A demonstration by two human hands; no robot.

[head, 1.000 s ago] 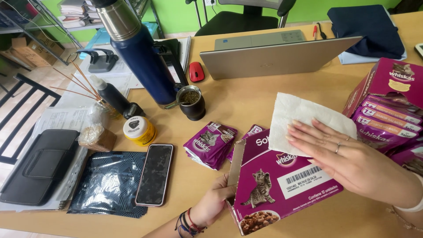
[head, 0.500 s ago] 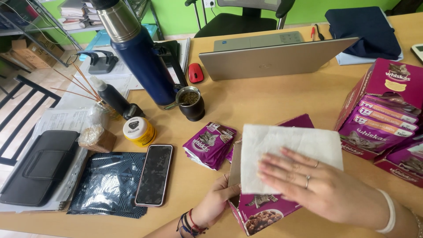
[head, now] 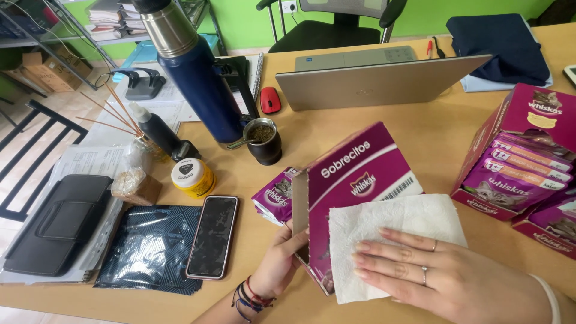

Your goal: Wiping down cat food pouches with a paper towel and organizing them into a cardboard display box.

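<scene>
Purple carton on wooden desk, tilted up on its near edge; broad printed face turned toward the camera and up. Long axis runs near-left to far-right, far end toward the laptop. Open flap end faces left.

Left hand: fingers curled, gripping the carton's open left edge from below-left. Right hand: open, fingers spread flat, pressing a white paper towel onto the lower part of the carton face. Carton lies between the hands, just beyond the right fingertips.

Purple pouches sit just left of carton; phone farther left.
</scene>
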